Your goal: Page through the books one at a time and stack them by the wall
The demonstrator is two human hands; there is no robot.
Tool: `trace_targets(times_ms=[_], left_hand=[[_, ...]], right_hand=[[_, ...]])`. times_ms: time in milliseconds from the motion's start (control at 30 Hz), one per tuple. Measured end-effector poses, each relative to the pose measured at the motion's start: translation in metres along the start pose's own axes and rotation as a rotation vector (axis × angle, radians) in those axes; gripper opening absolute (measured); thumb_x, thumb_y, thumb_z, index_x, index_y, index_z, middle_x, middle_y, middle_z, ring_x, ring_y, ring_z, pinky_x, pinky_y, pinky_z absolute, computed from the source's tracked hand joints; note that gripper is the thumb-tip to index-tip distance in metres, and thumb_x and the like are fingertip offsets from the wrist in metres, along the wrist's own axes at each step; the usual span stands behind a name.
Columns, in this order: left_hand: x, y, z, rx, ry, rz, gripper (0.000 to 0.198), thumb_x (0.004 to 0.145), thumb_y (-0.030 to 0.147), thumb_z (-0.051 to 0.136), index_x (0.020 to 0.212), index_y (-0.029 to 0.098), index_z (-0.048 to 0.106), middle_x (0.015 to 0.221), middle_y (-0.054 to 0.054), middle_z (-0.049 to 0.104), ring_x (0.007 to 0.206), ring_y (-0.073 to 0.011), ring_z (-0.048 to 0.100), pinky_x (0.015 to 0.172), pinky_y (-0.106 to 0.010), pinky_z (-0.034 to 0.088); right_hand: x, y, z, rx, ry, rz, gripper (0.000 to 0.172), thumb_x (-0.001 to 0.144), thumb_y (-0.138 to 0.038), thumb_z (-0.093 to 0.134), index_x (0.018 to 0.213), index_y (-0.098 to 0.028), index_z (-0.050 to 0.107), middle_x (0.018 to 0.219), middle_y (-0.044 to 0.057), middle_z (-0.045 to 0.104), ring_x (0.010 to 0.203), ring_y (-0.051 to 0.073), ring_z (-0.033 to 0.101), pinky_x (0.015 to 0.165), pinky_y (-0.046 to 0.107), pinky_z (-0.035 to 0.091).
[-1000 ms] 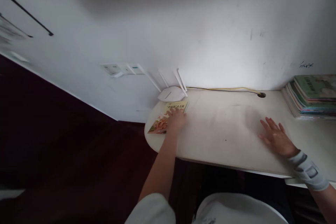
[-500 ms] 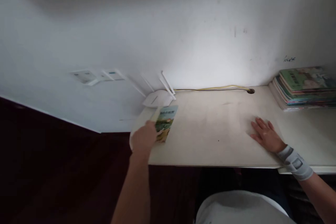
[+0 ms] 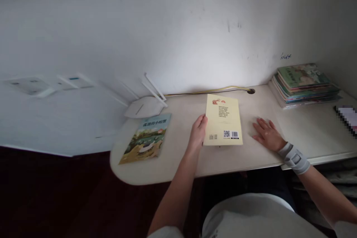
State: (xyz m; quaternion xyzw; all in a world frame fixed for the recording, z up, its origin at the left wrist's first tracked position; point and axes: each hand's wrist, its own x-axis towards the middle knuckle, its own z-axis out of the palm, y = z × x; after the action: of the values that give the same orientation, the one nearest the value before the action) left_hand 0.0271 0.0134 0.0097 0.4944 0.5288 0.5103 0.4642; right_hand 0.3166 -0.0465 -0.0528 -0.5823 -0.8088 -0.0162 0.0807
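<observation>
Yellow book (image 3: 223, 121) lies back cover up near the middle of the tabletop (image 3: 181, 163), its barcode toward me, a little in front of the wall. Far left, a white router (image 3: 143, 106) sits against the wall with its antennas up. Just in front of it a green picture book (image 3: 146, 138) lies flat, close to the rounded end of the tabletop. Next comes my left hand (image 3: 198, 134), which grips the yellow one by its left edge, fingers closed on the cover. On the other side, just beside the right edge, my right hand (image 3: 266, 135) rests flat on the tabletop with the fingers spread, holding nothing; a grey wrist brace (image 3: 294, 157) wraps that wrist. Behind, a pale cable (image 3: 220, 90) runs along the wall to a hole (image 3: 251, 91). Far right, a stack of books (image 3: 302, 80) sits in the corner.
</observation>
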Motion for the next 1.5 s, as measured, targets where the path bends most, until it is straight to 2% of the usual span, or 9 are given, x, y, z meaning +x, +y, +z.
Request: trace_targets(times_ms=[300,567,733,967,1100,1233,1333,1433,1500], left_hand=[[0.002,-0.037,-0.004,0.076,-0.084,-0.153,0.043,0.074,0.049,0.052,0.097,0.013,0.060,0.089,-0.008,0.069,0.075,-0.0194,0.063,0.063,-0.028,0.047],[0.001,-0.043,0.001,0.425,-0.006,0.003,0.040,0.082,0.027,0.040,0.116,0.013,0.054,0.111,-0.012,0.063,0.095,-0.0206,0.060,0.084,-0.035,0.045],[-0.002,-0.040,0.002,0.507,-0.020,0.094,0.037,0.083,0.024,0.037,0.112,0.017,0.058,0.112,-0.009,0.064,0.100,-0.0207,0.058,0.089,-0.035,0.043],[-0.008,-0.021,0.003,0.280,-0.109,0.073,0.043,0.084,0.042,0.042,0.117,0.018,0.057,0.116,-0.008,0.063,0.102,-0.0229,0.058,0.087,-0.035,0.044],[-0.028,0.003,0.005,0.005,-0.299,0.110,0.060,0.087,0.052,0.031,0.136,0.017,0.036,0.134,-0.013,0.048,0.116,-0.0258,0.051,0.091,-0.039,0.045],[-0.057,0.012,0.032,0.166,-0.451,0.333,0.080,0.084,0.051,0.042,0.145,0.020,0.001,0.151,-0.011,0.014,0.135,-0.0259,0.025,0.105,-0.040,0.033],[-0.069,0.006,0.066,0.545,-0.385,0.534,0.085,0.086,0.033,0.046,0.143,0.019,-0.015,0.153,-0.012,0.000,0.139,-0.0269,0.007,0.112,-0.044,0.019],[-0.071,-0.005,0.098,0.815,-0.414,0.696,0.065,0.088,0.012,0.029,0.145,0.022,-0.001,0.152,-0.011,0.010,0.139,-0.0269,0.003,0.111,-0.049,0.018],[-0.071,-0.010,0.114,0.943,-0.488,0.727,0.060,0.087,0.007,0.026,0.144,0.025,0.016,0.151,-0.010,0.016,0.138,-0.0301,0.004,0.108,-0.053,0.023]], right_hand=[[-0.001,-0.001,0.000,0.005,0.019,-0.006,0.054,0.090,-0.047,0.034,0.132,-0.015,0.045,0.143,0.018,0.034,0.133,0.029,0.027,0.103,0.053,0.022],[0.000,-0.001,-0.002,0.001,-0.009,0.006,0.054,0.090,-0.048,0.034,0.132,-0.015,0.044,0.143,0.018,0.033,0.133,0.029,0.026,0.104,0.053,0.021],[-0.001,-0.001,-0.001,-0.012,-0.011,0.007,0.054,0.090,-0.048,0.034,0.132,-0.014,0.044,0.143,0.019,0.033,0.133,0.029,0.027,0.103,0.053,0.022],[-0.001,0.001,0.001,0.001,-0.003,-0.004,0.055,0.090,-0.048,0.034,0.132,-0.014,0.044,0.143,0.019,0.034,0.133,0.030,0.027,0.103,0.054,0.022],[0.000,0.000,0.000,0.002,-0.010,0.005,0.055,0.090,-0.048,0.034,0.132,-0.015,0.044,0.143,0.018,0.032,0.133,0.030,0.027,0.103,0.054,0.022],[0.000,-0.005,-0.005,-0.013,-0.026,0.057,0.056,0.090,-0.047,0.034,0.134,-0.013,0.042,0.143,0.018,0.033,0.133,0.029,0.027,0.104,0.052,0.021],[0.000,-0.007,-0.008,-0.060,-0.013,0.227,0.060,0.088,-0.047,0.036,0.134,-0.008,0.039,0.143,0.020,0.033,0.133,0.031,0.026,0.104,0.053,0.020],[-0.004,-0.005,-0.009,-0.098,-0.026,0.348,0.061,0.087,-0.040,0.039,0.134,-0.002,0.036,0.142,0.023,0.032,0.133,0.032,0.026,0.105,0.051,0.021],[-0.009,0.000,-0.009,-0.112,-0.050,0.317,0.061,0.084,-0.031,0.042,0.135,0.001,0.034,0.143,0.023,0.030,0.133,0.030,0.026,0.107,0.046,0.021]])
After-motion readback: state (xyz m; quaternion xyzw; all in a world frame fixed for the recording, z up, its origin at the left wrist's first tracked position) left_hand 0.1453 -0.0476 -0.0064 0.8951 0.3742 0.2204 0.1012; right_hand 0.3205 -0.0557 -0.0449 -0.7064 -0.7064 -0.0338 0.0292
